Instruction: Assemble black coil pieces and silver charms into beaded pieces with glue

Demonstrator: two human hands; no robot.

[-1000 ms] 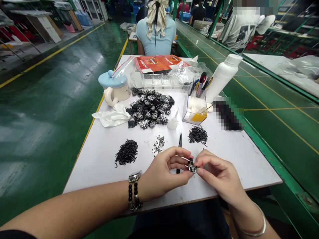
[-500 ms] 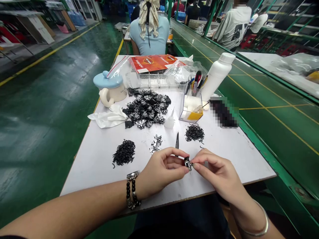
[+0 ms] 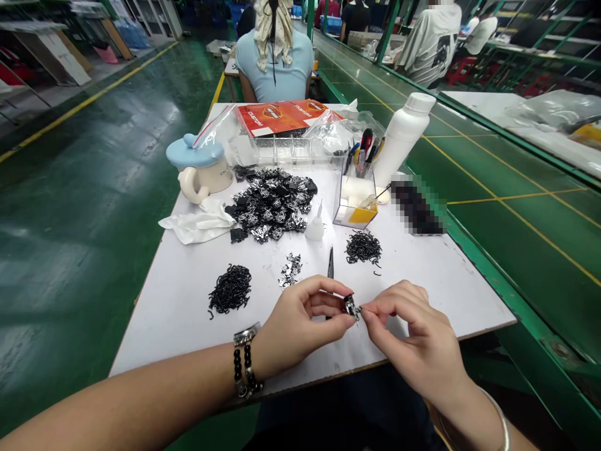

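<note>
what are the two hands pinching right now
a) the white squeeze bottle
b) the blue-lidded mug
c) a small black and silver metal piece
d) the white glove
C: the left hand and the right hand meet at their fingertips on a small black and silver metal piece.

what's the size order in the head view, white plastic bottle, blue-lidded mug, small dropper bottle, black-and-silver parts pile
1. black-and-silver parts pile
2. white plastic bottle and blue-lidded mug: too alike to rank
3. small dropper bottle
</note>
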